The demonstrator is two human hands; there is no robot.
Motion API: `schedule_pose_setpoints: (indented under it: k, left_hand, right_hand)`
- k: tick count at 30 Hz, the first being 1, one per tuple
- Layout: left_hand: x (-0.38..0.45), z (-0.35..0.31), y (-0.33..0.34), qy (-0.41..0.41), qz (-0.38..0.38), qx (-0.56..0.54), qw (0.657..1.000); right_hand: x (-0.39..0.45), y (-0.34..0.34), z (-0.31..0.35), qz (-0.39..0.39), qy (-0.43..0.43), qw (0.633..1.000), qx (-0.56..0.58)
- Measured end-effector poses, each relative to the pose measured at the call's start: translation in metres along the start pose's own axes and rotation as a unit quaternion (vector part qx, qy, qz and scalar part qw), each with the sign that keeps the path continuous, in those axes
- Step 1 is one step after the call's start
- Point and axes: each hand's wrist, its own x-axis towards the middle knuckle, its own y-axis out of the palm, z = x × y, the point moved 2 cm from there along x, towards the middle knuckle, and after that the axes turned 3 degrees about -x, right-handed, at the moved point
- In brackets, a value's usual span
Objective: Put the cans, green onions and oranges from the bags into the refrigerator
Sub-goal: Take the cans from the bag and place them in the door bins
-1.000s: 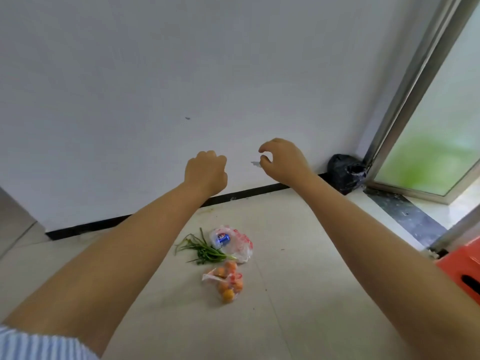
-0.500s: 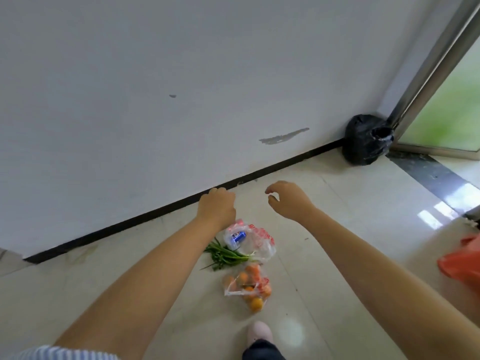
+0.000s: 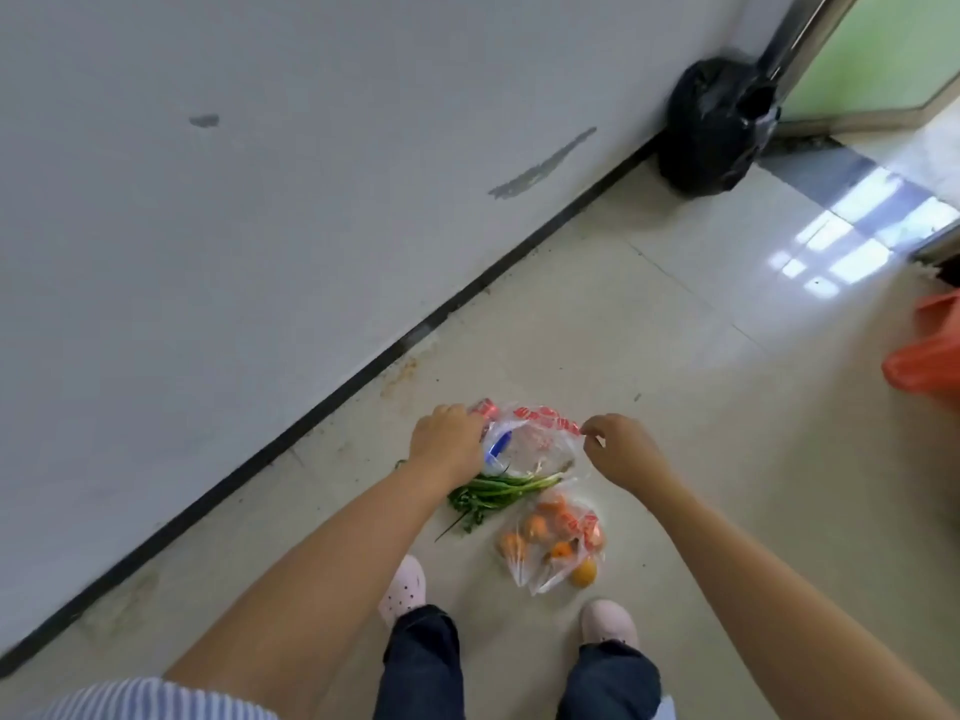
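Observation:
A clear plastic bag with red print [image 3: 540,439] lies on the tiled floor and holds a blue and white can [image 3: 497,445]. My left hand [image 3: 445,440] grips the bag's left edge, and my right hand [image 3: 618,445] pinches its right edge. A bunch of green onions [image 3: 493,495] sticks out of the bag toward me. Closer to my feet lies a second clear bag [image 3: 558,548] with several oranges [image 3: 582,571] in it.
A white wall with a black skirting [image 3: 363,371] runs along the left. A tied black rubbish bag [image 3: 714,124] sits in the far corner by a metal door frame [image 3: 800,33]. An orange plastic bag [image 3: 930,356] lies at the right edge. My two shoes [image 3: 402,589] stand just behind the bags.
Both hands have come down from in front of the wall to the can bag on the floor and taken hold of its edges. The view has tilted down and closer.

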Motion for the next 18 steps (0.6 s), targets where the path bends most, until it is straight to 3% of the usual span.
schedule_pose_setpoints:
  k: [7, 12, 15, 18]
  left_hand:
    - [0.104, 0.058, 0.101, 0.043, 0.051, -0.001, 0.998]
    - [0.198, 0.076, 0.211, 0.113, 0.014, 0.001, 0.993]
    - [0.258, 0.085, 0.281, 0.214, -0.007, 0.022, 0.977]
    - [0.312, 0.088, 0.336, 0.350, -0.067, 0.102, 0.929]
  right_hand:
    - [0.080, 0.119, -0.014, 0.024, 0.104, 0.990, 0.088]
    - [0.172, 0.224, -0.057, 0.014, 0.119, 0.984, 0.129]
    - [0.235, 0.288, -0.087, 0.008, 0.111, 0.986, 0.128]
    - [0.295, 0.338, -0.113, -0.006, 0.099, 0.988, 0.121]
